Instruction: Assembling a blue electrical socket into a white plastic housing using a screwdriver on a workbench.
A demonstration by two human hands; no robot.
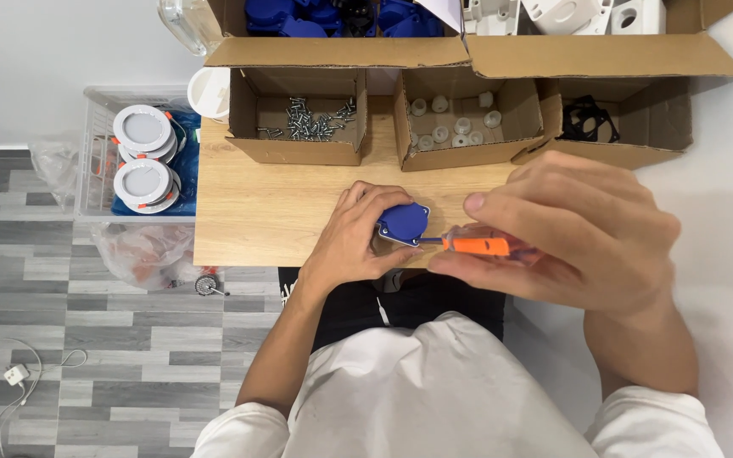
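Head view looks straight down on a wooden bench, the landmark for all else. Along its far edge stand three open cardboard boxes: the left box holds screws, the middle box holds small white caps, the right box holds a black part. Left of the bench, a clear crate holds round white lamps. At the bench's near edge, the right hand is closed around an orange-handled screwdriver, lying level with its tip against a blue part. The left hand is curled around that blue part, holding it just above the near edge.
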